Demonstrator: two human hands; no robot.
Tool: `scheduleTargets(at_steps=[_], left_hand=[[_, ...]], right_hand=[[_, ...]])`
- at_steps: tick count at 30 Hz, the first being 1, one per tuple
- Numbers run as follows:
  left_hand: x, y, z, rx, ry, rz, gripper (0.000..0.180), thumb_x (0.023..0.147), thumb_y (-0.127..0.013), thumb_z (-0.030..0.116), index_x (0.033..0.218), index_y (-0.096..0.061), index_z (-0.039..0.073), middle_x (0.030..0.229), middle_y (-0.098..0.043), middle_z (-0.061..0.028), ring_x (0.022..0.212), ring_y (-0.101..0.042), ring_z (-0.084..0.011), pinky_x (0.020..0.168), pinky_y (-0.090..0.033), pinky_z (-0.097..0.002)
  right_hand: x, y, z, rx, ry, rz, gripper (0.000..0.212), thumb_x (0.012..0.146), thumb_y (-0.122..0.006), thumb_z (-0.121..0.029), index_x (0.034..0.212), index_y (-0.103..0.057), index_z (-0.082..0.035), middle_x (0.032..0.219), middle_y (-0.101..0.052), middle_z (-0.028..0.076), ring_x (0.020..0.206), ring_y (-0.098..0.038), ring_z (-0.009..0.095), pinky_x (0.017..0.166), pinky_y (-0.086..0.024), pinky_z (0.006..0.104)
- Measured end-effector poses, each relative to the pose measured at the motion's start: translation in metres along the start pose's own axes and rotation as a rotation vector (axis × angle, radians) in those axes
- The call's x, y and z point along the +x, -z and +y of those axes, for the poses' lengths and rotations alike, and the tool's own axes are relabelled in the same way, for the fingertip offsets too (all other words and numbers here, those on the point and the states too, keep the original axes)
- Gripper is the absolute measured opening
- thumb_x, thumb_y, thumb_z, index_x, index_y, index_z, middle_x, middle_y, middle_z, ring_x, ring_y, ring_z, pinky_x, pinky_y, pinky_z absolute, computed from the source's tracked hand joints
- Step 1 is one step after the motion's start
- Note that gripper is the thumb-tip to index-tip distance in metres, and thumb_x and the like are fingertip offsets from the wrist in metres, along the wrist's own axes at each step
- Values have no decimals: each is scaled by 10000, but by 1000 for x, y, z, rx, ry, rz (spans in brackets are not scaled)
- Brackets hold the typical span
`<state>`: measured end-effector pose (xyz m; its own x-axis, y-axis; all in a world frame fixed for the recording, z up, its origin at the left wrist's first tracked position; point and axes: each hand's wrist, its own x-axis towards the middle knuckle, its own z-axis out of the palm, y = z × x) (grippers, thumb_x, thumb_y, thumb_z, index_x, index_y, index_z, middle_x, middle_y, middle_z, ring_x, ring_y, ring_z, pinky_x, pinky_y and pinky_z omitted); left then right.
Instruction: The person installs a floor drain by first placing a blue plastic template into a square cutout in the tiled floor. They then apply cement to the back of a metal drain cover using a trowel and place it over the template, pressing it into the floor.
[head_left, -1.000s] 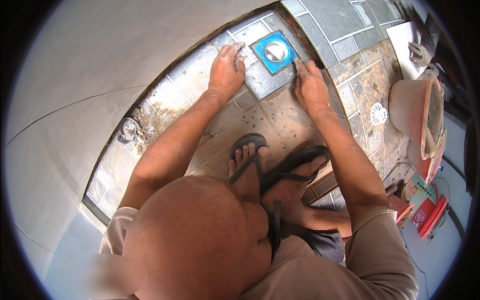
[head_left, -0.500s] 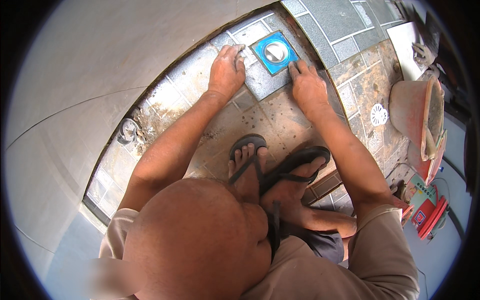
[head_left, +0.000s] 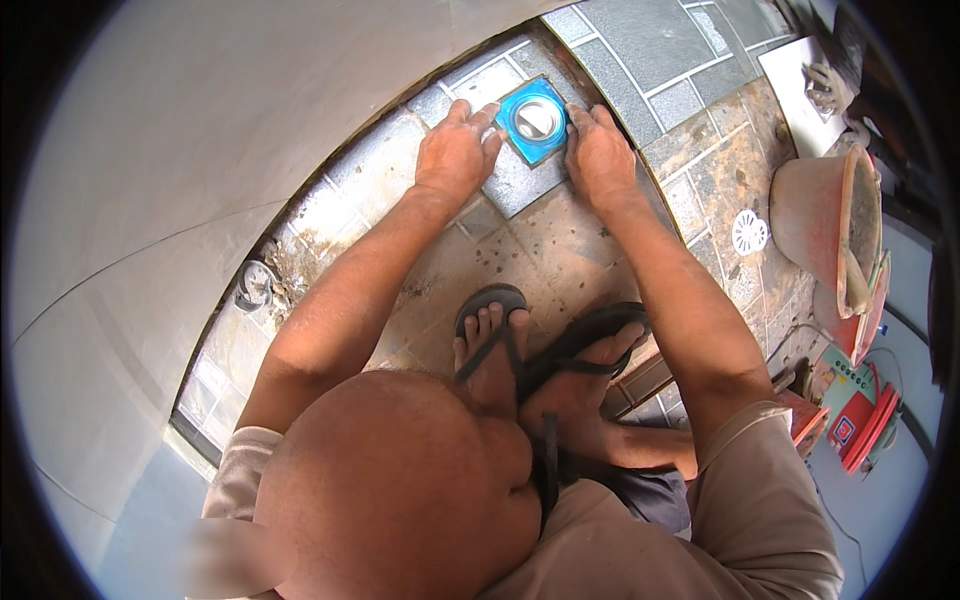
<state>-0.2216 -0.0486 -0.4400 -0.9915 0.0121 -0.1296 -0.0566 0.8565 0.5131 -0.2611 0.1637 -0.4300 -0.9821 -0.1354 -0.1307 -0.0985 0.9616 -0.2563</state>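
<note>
Head view: flat open left hand (head_left: 455, 150) and right hand (head_left: 597, 152) flanking blue-framed drain cover (head_left: 535, 120), edges partly hidden.

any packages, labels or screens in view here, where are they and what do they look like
Blue protective film: square wrap with printing, on the round steel floor drain between the left hand and right hand, both flat on the tiles.
Label: small square, blue and white, on the red and green device at the right edge.
White sheet: flat, top right on the floor; whether printed cannot be told.
No screens.

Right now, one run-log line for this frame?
left hand: flat beside drain cover | right hand: flat at its other edge | orange bucket: right
</note>
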Motion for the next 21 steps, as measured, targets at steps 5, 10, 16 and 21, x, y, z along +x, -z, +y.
scheduleTargets(at_steps=[5,10,16,21], left_hand=[[2,0,1,-1,-4,5,452,1004,-715,356,1419,-693,177,1269,-648,-172,1079,-707,-383,955,-581,-488],[4,-3,2,-21,-140,87,368,1016,-694,315,1319,-717,108,1173,-651,-184,1001,-705,-395,895,-576,-506],[-13,-9,1,-141,-162,222,275,1063,-616,251,1018,-700,-7,1054,-662,-217,931,-687,-414,826,-555,-527],[-62,-4,3,-146,-55,-69,342,1084,-576,283,922,-688,3,941,-712,-247,883,-682,-447,765,-525,-522]], right_hand=[[-2,-6,3,91,-28,63,361,1008,-651,-99,1357,-714,-171,1483,-608,237,1288,-641,442,1096,-545,491],[1,-11,9,177,3,126,215,1005,-683,-140,1195,-746,-61,1273,-680,247,1139,-676,446,980,-557,519],[-46,15,0,195,-8,-36,190,985,-704,-201,994,-744,-16,1029,-730,211,1010,-692,442,915,-551,519],[-133,41,27,466,-26,43,150,923,-771,-117,892,-700,12,997,-729,231,960,-713,403,877,-557,508]])
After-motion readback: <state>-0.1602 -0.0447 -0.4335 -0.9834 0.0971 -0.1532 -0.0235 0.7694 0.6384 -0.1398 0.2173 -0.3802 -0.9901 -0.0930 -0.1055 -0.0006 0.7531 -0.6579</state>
